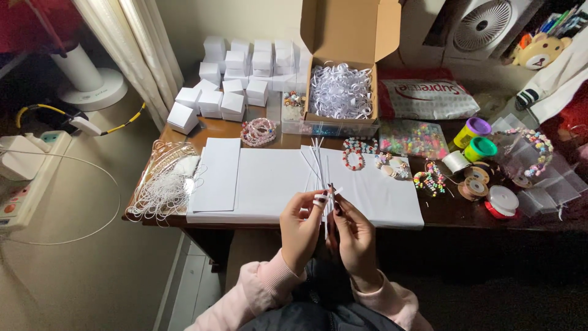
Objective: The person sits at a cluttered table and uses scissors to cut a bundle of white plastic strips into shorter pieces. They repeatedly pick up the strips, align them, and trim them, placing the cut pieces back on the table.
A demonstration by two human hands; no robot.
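Note:
My left hand [299, 228] and my right hand [354, 236] meet in front of the table's near edge. Both pinch a small bundle of thin white paper strips [318, 162] that fans upward over the white sheets [269, 181] covering the table. The fingertips of both hands touch at the base of the bundle. Pink sleeves cover both wrists. A beaded bracelet [354, 154] lies on the white sheet just beyond the strips.
An open cardboard box [343, 37] of white paper shreds stands at the back. Several small white boxes [233, 73] are stacked back left. White cord [160, 184] lies left. Beads, clay tubs [481, 148] and thread spools [502, 199] fill the right side.

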